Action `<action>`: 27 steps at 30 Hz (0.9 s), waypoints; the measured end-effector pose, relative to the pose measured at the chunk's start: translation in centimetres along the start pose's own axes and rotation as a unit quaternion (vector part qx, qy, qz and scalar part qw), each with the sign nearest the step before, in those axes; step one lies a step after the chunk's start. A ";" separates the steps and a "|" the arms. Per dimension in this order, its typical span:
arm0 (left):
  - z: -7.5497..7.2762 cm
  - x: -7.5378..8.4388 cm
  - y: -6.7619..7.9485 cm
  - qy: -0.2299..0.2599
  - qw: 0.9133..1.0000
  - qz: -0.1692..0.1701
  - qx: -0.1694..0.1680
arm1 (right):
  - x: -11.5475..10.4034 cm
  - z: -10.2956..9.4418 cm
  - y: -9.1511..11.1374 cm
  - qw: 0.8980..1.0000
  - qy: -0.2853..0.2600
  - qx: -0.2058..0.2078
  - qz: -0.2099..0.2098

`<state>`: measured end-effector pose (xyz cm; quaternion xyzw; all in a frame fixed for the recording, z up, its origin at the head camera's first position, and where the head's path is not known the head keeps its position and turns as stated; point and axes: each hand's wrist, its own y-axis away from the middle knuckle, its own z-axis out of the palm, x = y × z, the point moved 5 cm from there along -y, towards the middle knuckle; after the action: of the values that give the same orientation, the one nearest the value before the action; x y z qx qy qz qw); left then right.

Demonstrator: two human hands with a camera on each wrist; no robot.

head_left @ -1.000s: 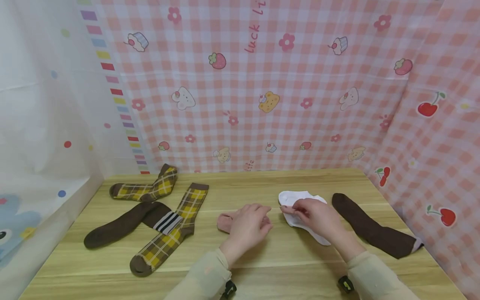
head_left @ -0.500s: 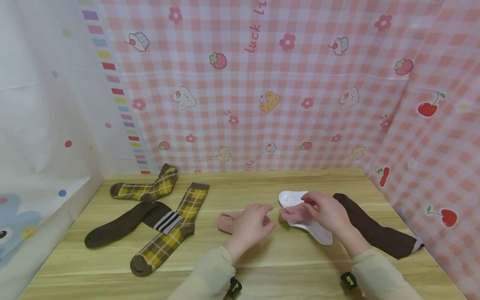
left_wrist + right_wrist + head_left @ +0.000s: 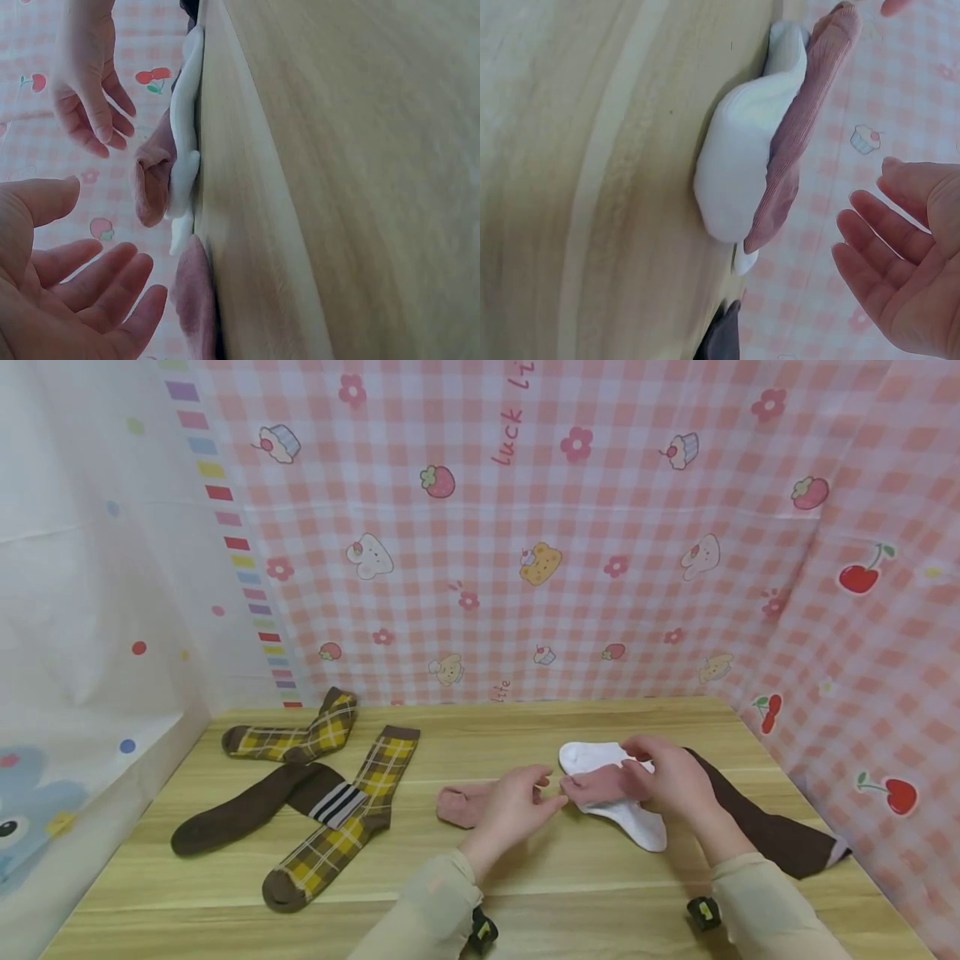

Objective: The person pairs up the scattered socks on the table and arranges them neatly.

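Observation:
A pink sock (image 3: 600,785) lies across a white sock (image 3: 641,827) right of the table's middle. In the right wrist view the ribbed pink cloth rests along the top of the white one. My right hand (image 3: 675,781) hovers just right of the pink sock, fingers loosely spread and holding nothing, as the right wrist view bears out with a gap between hand (image 3: 907,255) and cloth. Another pink sock (image 3: 461,803) lies to the left, partly hidden behind my left hand (image 3: 510,810). That hand's fingers are relaxed, with nothing in them in the left wrist view.
To the left, a dark brown sock (image 3: 232,818) with a striped cuff crosses a yellow plaid sock (image 3: 322,856). Behind them lies a second plaid sock (image 3: 300,735). A second dark brown sock (image 3: 765,818) is at the right, partly behind my right arm. Patterned cloth (image 3: 480,527) hangs behind the table.
The pink sock over the white one has come into view from behind my right hand, which has drawn back to the right, off it. My left hand has shifted slightly right.

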<state>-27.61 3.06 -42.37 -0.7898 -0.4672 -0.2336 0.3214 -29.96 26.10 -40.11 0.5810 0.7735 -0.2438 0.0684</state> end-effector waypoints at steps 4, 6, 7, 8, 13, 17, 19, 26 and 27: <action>0.3 -0.1 -0.1 0.031 0.999 -0.017 0.000 | 0.5 -0.1 -0.1 1.000 -0.004 0.002 0.004; 0.4 -0.1 -0.1 0.047 0.999 -0.023 0.001 | 0.7 -0.1 -0.1 1.000 -0.007 0.001 0.009; 0.6 -0.2 -0.1 0.055 0.998 -0.026 0.002 | 0.9 -0.1 -0.1 1.000 -0.008 0.001 0.013; 0.7 -0.2 -0.1 0.065 0.998 -0.027 0.003 | 1.0 -0.1 -0.1 1.000 -0.010 -0.001 0.018; 1.2 -0.5 -0.2 0.110 0.993 -0.050 0.005 | 1.6 0.1 -0.1 0.999 -0.020 -0.010 0.031; 1.5 -0.6 -0.3 0.135 0.988 -0.071 0.012 | 2.0 0.4 -0.2 0.999 -0.024 -0.019 0.040; 1.6 -0.7 -0.3 0.146 0.986 -0.080 0.017 | 2.3 0.5 -0.2 0.998 -0.027 -0.024 0.046; 2.3 -1.2 -0.5 0.192 0.974 -0.115 0.019 | 2.7 1.0 -0.3 0.996 -0.033 -0.053 0.070; 2.4 -1.3 -0.5 0.196 0.973 -0.120 0.018 | 2.8 1.1 -0.3 0.995 -0.032 -0.057 0.073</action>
<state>-28.45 4.22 -44.70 -0.6612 -0.4906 -0.4119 0.3904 -31.35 27.97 -42.06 0.6232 0.7389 -0.2121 0.1440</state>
